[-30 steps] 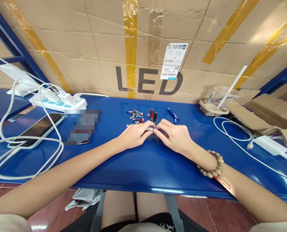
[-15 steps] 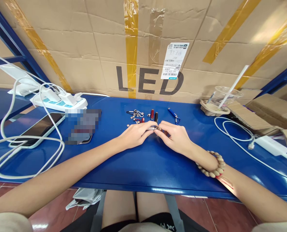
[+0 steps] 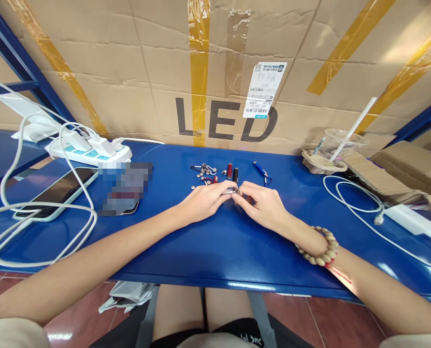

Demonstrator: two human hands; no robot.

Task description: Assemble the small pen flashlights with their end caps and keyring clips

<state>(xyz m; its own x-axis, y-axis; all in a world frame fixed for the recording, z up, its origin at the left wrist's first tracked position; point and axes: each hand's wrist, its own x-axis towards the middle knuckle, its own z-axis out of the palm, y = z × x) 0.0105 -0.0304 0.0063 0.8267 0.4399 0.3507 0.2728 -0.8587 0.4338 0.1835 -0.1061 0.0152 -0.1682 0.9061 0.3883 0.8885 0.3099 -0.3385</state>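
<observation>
A small silver tube [image 3: 229, 191] is pinched between the thumb and fingers of my left hand [image 3: 205, 201]. My right hand [image 3: 262, 203] has its fingertips closed at the tube's right end, where a small part is too tiny to make out. Just beyond my hands lie a red cylinder [image 3: 229, 171], a black cylinder [image 3: 236, 175] and, further right, a blue cylinder [image 3: 259, 168] with a blue carabiner clip [image 3: 268, 181]. Small round metal cells and silver clips [image 3: 208, 170] are scattered behind my left hand, beside a short red piece [image 3: 215, 180].
On the left are a white power strip [image 3: 107, 157], looped white cables [image 3: 92, 212], a phone [image 3: 56, 193] and a blurred dark object [image 3: 128, 188]. At right stand a plastic cup [image 3: 340, 142] with a straw, cardboard [image 3: 396, 164] and a white adapter [image 3: 407, 218].
The view has shifted very slightly. Both hands stay together at the silver tube, with almost no visible movement.
</observation>
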